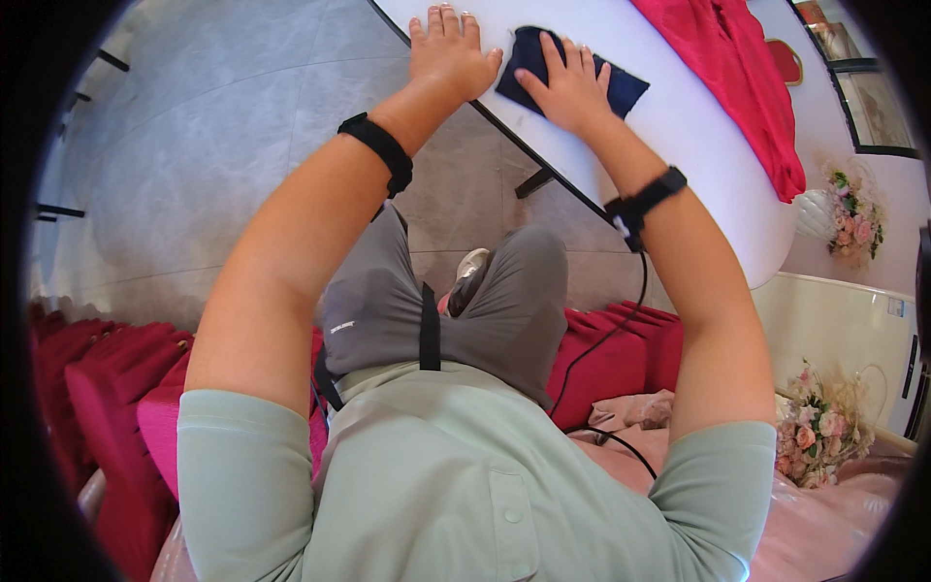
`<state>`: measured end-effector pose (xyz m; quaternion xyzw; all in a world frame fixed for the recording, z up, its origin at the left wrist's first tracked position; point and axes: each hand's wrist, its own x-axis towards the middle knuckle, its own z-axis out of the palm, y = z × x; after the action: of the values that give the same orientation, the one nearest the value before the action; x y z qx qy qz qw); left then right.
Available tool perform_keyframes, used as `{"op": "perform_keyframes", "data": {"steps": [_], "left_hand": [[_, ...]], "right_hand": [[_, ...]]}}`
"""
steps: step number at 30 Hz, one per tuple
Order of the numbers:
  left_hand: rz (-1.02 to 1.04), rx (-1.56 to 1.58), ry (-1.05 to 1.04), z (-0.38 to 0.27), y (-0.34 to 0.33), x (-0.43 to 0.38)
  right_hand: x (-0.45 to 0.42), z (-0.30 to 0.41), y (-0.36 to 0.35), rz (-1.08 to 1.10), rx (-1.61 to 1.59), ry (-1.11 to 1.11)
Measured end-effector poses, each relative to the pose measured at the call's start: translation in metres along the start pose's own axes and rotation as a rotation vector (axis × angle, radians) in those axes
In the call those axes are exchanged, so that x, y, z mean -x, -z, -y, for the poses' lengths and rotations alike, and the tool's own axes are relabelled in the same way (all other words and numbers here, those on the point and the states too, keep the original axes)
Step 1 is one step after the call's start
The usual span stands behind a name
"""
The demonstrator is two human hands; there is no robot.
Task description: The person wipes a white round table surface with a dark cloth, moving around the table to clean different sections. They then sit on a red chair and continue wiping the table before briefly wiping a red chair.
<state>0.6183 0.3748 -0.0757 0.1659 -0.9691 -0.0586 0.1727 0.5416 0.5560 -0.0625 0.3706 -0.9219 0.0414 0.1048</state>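
On the white tabletop (702,156) lies a dark navy folded cloth (629,89). My right hand (574,87) rests flat on the cloth with its fingers spread. Left of the cloth, my left hand (454,58) lies palm down at the table's edge, fingers apart, holding nothing. Each forearm wears a black strap, and a black cable hangs from the right one. A crumpled red cloth (734,80) lies along the far side of the table.
Stacked red padded seats (611,356) and pink fabric (814,516) are around my seat. Artificial flowers stand at the right, one bunch (858,218) in a white vase, another (814,436) lower down. A black table leg (534,182) shows beneath the tabletop.
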Motion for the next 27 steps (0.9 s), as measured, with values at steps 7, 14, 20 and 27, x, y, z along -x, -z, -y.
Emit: {"op": "perform_keyframes", "data": {"steps": [7,14,20,27], "left_hand": [[0.007,-0.065,0.021,-0.004,0.005,-0.001],[-0.034,-0.079,0.046,-0.005,0.001,-0.003],[-0.047,0.039,0.009,0.003,-0.006,0.0],[0.015,0.045,0.014,-0.003,0.011,0.001]], "right_hand": [[-0.041,-0.003,-0.009,0.036,0.052,-0.028],[0.006,-0.003,0.012,0.143,0.007,0.14],[0.069,0.008,0.039,0.152,-0.032,0.237],[0.057,0.013,0.035,0.162,-0.03,0.183]]}}
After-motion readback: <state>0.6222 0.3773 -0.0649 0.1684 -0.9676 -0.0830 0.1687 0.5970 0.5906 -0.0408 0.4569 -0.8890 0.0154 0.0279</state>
